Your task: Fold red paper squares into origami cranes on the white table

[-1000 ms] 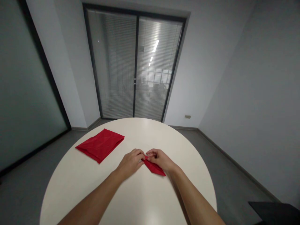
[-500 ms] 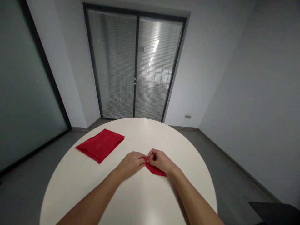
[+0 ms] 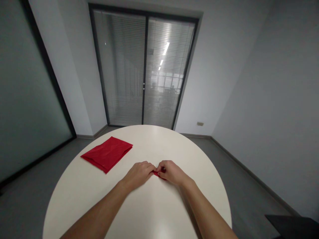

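Near the middle of the round table (image 3: 149, 209), right hand (image 3: 173, 172) and left hand (image 3: 140, 172) meet fingertip to fingertip over a small red piece (image 3: 156, 173)! Right thumb and forefinger are curled together, gripping it, and the palm arches over the rest. On the other side, the left fingers bend down at the piece's left end, knuckles up; whether they pinch it or only press it to the tabletop, I can't tell, as the tips are small and partly covered.

And there's the change: half a second ago a red flap stuck out toward the wearer, below the right hand, and now just a thin sliver shows between the hands. That puts most of the piece under the right hand, and the handling looks to be centred on the narrow end where the fingers meet.

Further out, up and to the left, a larger red folded sheet (image 3: 108, 154) lies flat, well apart from both hands and unmoved. Past the table's far edge stand glass panels with blinds (image 3: 122, 76), and a pale wall plate (image 3: 200, 123) sits low to their right.
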Tool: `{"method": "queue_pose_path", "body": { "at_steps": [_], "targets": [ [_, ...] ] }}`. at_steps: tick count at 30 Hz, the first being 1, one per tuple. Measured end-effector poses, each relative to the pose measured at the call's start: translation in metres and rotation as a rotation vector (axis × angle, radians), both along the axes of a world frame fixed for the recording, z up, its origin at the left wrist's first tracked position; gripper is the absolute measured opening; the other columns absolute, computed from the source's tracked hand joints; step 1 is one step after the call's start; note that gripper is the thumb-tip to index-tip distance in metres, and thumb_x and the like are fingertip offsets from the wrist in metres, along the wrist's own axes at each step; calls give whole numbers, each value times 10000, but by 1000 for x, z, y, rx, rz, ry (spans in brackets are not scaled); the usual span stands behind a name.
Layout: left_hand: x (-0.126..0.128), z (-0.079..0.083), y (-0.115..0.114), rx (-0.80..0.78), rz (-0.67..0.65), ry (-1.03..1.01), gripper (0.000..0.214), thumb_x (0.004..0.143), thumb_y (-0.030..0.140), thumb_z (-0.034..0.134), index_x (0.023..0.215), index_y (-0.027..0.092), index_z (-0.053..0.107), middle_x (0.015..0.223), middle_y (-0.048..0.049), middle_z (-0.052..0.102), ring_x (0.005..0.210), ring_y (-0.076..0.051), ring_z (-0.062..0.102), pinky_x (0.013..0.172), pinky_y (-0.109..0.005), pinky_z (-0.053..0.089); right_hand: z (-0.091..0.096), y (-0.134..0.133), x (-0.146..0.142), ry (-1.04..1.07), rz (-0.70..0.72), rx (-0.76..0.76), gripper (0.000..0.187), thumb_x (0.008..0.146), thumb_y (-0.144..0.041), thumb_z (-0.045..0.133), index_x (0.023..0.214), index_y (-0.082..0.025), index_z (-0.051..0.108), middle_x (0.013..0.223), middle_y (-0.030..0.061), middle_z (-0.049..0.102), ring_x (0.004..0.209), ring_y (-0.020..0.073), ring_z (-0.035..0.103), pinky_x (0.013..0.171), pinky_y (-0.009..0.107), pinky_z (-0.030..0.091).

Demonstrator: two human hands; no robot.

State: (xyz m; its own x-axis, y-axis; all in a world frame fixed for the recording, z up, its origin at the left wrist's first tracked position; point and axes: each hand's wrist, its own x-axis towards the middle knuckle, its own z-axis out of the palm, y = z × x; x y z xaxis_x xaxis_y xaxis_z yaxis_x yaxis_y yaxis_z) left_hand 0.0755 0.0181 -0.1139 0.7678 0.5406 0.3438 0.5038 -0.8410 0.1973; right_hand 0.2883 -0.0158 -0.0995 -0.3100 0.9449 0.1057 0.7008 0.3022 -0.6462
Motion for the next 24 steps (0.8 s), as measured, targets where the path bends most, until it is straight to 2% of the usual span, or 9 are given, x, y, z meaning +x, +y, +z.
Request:
{"method": "queue_pose_path", "body": {
  "at_steps": [2,7,14,19,24],
  "targets": [
    [0,1,0,-9,13,7,167,987,180,546,1057,221,692,962,-36,733,918,-216,669,791,-309,494,1,-1,2,-13,13,-12,162,775,-147,653,889,-191,759,754,12,738,646,142,615,624,234,421],
    [0,0,0,31,2,48,181,993,184,525,931,201,694,905,-49,720,877,-221,654,740,-304,485,12,-6,5,-118,55,3,233,695,-172,710,913,-205,786,884,50,762,726,175,634,651,248,434],
    [-1,2,-2,12,16,20,144,992,222,551,966,216,693,928,-43,716,885,-215,646,738,-298,482,25,-12,-2,-309,50,94,248,727,-201,653,916,-237,810,848,59,781,682,189,632,623,270,381],
    [0,1,-1,20,23,8,166,1001,218,538,956,216,697,913,-41,713,876,-209,646,742,-295,482,26,-11,1,-263,60,64,273,759,-224,644,963,-251,824,859,50,790,697,185,634,640,264,389],
    [1,-3,1,25,45,14,179,1004,211,531,957,209,704,917,-48,720,882,-217,653,753,-303,485,25,-10,2,-224,72,36,301,775,-185,587,940,-253,830,759,24,776,606,156,590,601,253,380]
  ]
}}
